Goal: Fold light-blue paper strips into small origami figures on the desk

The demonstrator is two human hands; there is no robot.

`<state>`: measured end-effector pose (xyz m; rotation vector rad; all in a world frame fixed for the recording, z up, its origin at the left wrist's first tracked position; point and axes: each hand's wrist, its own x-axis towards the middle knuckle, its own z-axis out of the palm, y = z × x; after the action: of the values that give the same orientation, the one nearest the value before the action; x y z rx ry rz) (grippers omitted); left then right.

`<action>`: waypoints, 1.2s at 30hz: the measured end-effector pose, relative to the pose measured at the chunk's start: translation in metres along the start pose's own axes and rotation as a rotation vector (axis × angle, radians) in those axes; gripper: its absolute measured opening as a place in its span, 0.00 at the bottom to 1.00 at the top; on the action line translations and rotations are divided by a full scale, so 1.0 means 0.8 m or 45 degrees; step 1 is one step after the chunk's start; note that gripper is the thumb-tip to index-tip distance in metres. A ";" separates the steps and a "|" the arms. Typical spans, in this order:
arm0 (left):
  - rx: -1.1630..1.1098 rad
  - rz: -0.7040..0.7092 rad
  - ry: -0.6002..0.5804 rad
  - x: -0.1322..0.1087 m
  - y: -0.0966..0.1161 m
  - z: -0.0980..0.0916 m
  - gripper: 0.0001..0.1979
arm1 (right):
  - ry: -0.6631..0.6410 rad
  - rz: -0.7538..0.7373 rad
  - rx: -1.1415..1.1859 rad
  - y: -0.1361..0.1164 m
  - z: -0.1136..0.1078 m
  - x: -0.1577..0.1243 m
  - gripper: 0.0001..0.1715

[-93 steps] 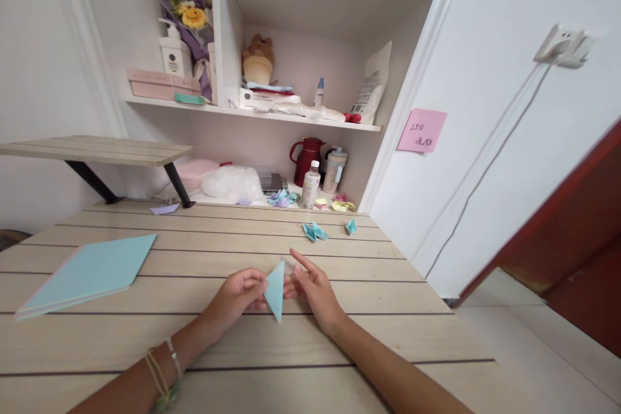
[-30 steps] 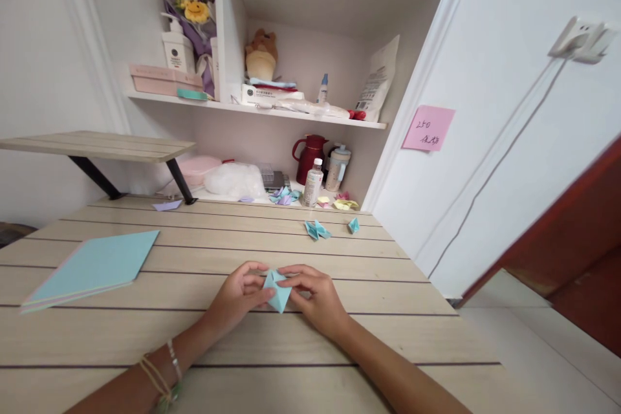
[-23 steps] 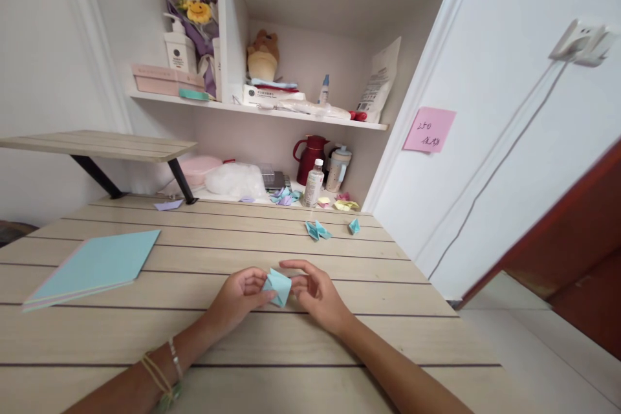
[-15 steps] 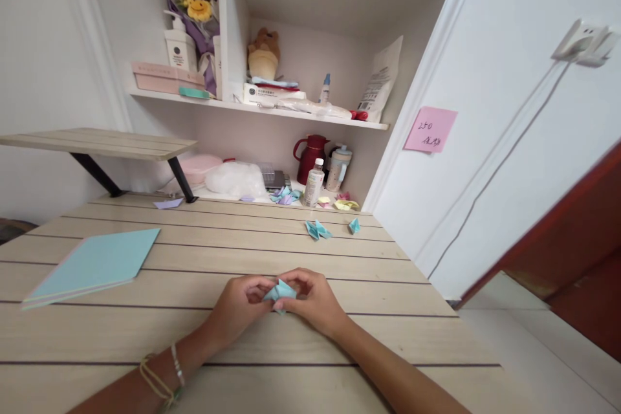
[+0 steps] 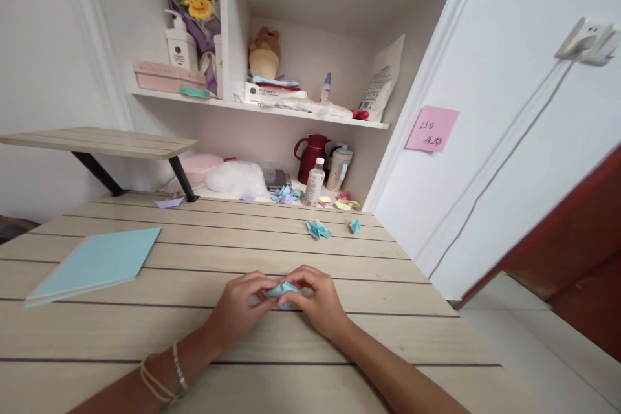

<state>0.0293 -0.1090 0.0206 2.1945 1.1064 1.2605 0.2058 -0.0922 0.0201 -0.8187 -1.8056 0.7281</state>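
Between my two hands is a small folded piece of light blue paper (image 5: 283,289), held just above the wooden table (image 5: 272,343). My left hand (image 5: 242,303) pinches its left end between thumb and fingers. On the other side, my right hand (image 5: 317,297) grips it with the thumb in front and the fingers behind. Part of the paper is covered by my fingertips. Farther back on the table lie two blue folded paper pieces, a wider one (image 5: 318,229) and a smaller one (image 5: 355,226).
A stack of square paper (image 5: 97,262), blue on top, lies at the left. Behind it stands a raised wooden shelf (image 5: 101,141) on black legs. Along the back are a plastic bottle (image 5: 314,182), a red jug (image 5: 311,156), a cup (image 5: 339,168) and more folded paper (image 5: 286,195).
The blue paper between my hands now looks flatter, with its upper point no longer standing up. My left thumb has come forward onto it. Both hands stay in nearly the same place.
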 end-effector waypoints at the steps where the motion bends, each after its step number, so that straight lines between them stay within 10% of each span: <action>1: 0.002 0.010 -0.004 0.000 0.001 -0.001 0.05 | 0.002 -0.018 -0.002 -0.001 0.000 0.000 0.07; 20: -0.855 -0.643 0.161 0.000 0.011 0.019 0.11 | 0.210 0.225 0.569 -0.003 0.018 -0.003 0.11; 36: -0.929 -0.572 0.132 -0.001 0.010 0.017 0.11 | 0.326 0.351 0.608 -0.007 0.012 0.002 0.11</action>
<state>0.0445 -0.1137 0.0182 1.2772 0.9045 1.3025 0.1953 -0.0954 0.0217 -0.7992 -1.2309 1.1246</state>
